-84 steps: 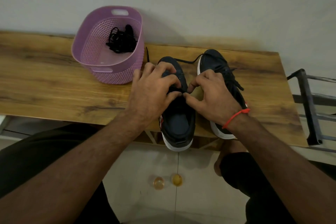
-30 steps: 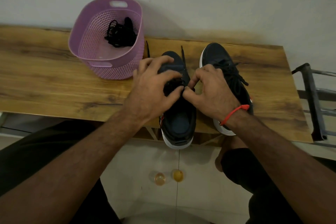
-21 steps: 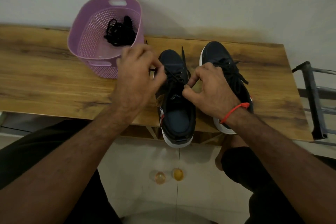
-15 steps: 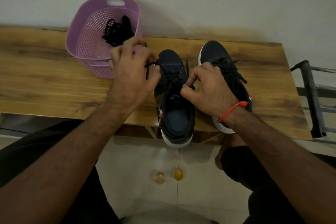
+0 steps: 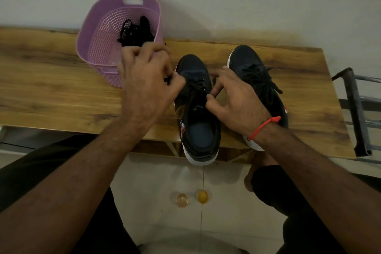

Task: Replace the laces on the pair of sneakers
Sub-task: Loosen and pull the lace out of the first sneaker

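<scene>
Two dark sneakers with white soles stand side by side on the wooden table [image 5: 51, 93], heels toward me. The left sneaker [image 5: 198, 113] is partly laced with a black lace [image 5: 195, 86]. My left hand [image 5: 146, 86] is to its left, fingers curled and pinching the lace end pulled out sideways. My right hand [image 5: 233, 99] pinches the lace at the sneaker's right eyelets. The right sneaker [image 5: 253, 74] is laced, and my right wrist covers its heel.
A purple perforated basket [image 5: 97, 47] holding a bundle of black laces [image 5: 134, 33] stands at the back left against the wall. A dark metal frame [image 5: 356, 113] stands beyond the table's right end. Two small round objects lie on the floor below.
My left hand left the sneaker's tongue and moved left toward the basket, drawing the lace out. My right hand stayed at the eyelets.
</scene>
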Available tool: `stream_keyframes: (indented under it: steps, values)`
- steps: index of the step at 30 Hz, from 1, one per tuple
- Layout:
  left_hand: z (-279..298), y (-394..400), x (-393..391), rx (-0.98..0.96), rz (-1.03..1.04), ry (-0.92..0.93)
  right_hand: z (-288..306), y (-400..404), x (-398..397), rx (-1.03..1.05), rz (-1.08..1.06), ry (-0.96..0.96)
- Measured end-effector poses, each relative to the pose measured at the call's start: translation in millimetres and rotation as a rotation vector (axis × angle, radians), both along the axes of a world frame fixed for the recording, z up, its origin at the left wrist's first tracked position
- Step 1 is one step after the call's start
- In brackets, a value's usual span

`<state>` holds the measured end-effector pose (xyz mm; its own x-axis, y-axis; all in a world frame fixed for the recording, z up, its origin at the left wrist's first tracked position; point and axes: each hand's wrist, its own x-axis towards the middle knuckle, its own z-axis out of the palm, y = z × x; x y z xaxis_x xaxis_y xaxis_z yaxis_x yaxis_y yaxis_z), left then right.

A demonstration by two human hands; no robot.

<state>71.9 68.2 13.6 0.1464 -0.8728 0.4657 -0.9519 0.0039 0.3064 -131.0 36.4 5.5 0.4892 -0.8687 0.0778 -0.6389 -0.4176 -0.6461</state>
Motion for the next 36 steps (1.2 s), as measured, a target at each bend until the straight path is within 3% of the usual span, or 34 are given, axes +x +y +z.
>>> stream_keyframes:
  steps: [3,9,13,17,21,24,27,30,33,36]
  values:
    - [2,-2,6,0.037,0.057,0.031,-2,-1,0,0.033,-0.007,0.003]
    - [-7,9,-17,0.190,-0.228,-0.105,-2,-1,0,0.026,-0.013,0.018]
    - [-9,9,-19,0.200,-0.260,-0.107,0,0,1,0.024,-0.017,0.023]
    - [-4,5,-12,0.044,-0.102,-0.132,4,1,2,0.001,-0.026,-0.026]
    - [0,1,-1,-0.029,0.087,-0.015,4,1,2,0.008,-0.044,-0.023]
    - [-2,0,-5,0.036,-0.048,0.038,4,1,1,0.002,-0.039,-0.025]
    - [-8,5,-16,0.164,-0.231,-0.025,3,1,0,0.011,-0.039,-0.042]
    - [-12,8,-21,0.185,-0.290,-0.072,4,2,0,0.011,-0.024,-0.043]
    - [-8,6,-17,0.084,-0.219,-0.100,5,2,1,-0.007,-0.015,-0.040]
    - [-2,3,-8,-0.008,-0.055,-0.007,5,2,3,-0.002,-0.031,-0.022]
